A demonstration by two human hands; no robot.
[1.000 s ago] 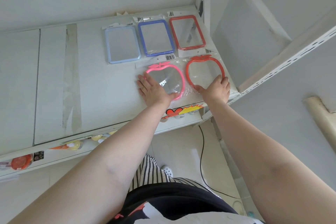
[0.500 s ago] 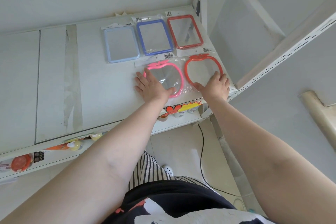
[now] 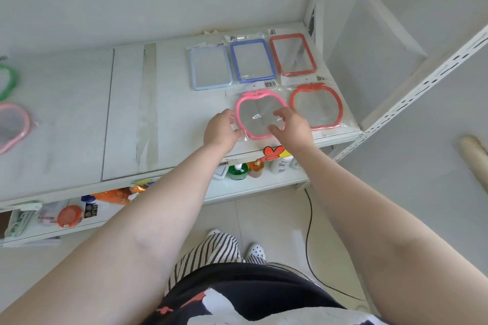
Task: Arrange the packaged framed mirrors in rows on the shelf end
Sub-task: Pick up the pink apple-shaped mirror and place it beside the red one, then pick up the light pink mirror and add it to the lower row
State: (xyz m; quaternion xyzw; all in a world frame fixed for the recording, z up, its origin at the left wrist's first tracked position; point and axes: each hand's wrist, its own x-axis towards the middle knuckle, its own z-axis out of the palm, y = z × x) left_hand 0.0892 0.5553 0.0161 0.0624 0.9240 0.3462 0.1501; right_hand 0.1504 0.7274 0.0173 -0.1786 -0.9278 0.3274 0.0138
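On the right end of the white shelf (image 3: 79, 119), three packaged rectangular mirrors form the back row: light blue (image 3: 211, 68), dark blue (image 3: 252, 60) and red (image 3: 293, 54). In front lie a pink apple-shaped mirror (image 3: 260, 116) and a red apple-shaped mirror (image 3: 317, 107). My left hand (image 3: 221, 130) grips the pink mirror's left edge with curled fingers. My right hand (image 3: 291, 125) holds its right edge between thumb and fingers. The red apple mirror lies untouched beside it.
A green-framed mirror (image 3: 6, 82) and a pink-framed one (image 3: 10, 126) lie at the shelf's far left. Bottles (image 3: 237, 171) and packaged goods stand on the lower shelf. A slotted white upright (image 3: 422, 84) bounds the right end. A black cable (image 3: 309, 219) runs across the floor.
My right hand left the red apple mirror and came onto the pink one's right edge. My left hand shifted to its left edge. The view widened leftward.
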